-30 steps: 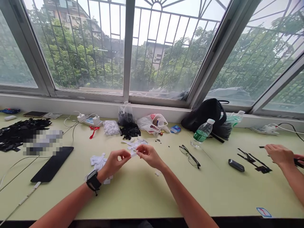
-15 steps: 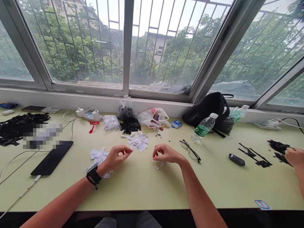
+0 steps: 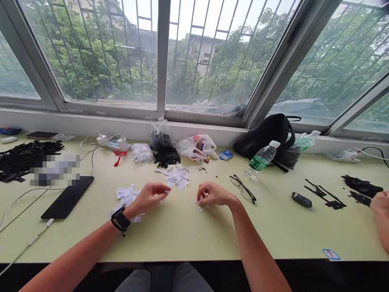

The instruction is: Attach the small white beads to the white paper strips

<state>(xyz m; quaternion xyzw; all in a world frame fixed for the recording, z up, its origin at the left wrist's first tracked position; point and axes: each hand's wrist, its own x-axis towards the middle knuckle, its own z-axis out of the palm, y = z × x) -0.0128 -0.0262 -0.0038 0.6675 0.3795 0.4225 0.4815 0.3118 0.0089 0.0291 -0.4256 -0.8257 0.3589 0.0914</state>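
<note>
Head view: buttons point(image 3: 199, 209) lie at the right hand point(image 3: 201, 198), toward the table's near edge; left hand point(image 3: 166, 194) sits farther off. Both half-curled, fingertips nearly meeting; contents indiscernible.

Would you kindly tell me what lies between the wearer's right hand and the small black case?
In the head view, a pair of glasses lies on the table between the right hand and the small black case.
</note>
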